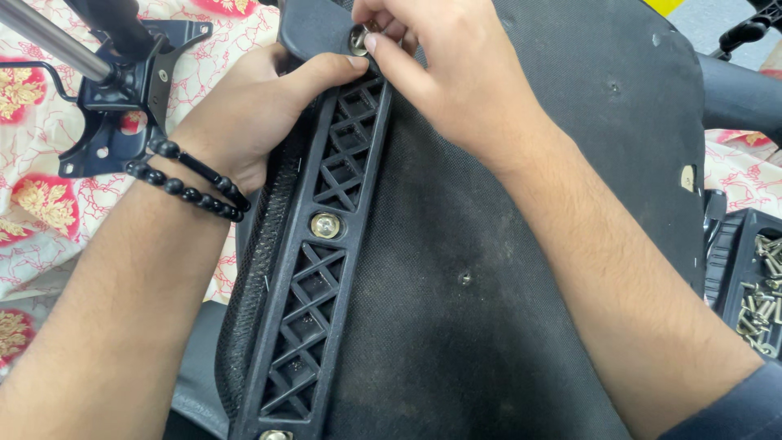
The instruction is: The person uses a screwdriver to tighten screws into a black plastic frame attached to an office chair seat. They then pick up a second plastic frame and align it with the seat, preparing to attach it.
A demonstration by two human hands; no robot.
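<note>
An upturned black chair seat (505,269) fills the view, its underside covered in dark fabric. A black plastic lattice bracket (322,269) lies along it, with a brass-coloured bolt (325,225) seated at its middle and another at its lower end (275,435). My left hand (252,114), with a black bead bracelet on the wrist, grips the bracket's top end, thumb pressed on it. My right hand (432,65) pinches a bolt (358,39) at the bracket's top hole with its fingertips.
A black metal chair mechanism (122,90) with a shiny gas cylinder (49,37) lies at upper left on a floral cloth (41,204). At right, a black tray (753,281) holds several loose screws. A black armrest (737,94) shows at upper right.
</note>
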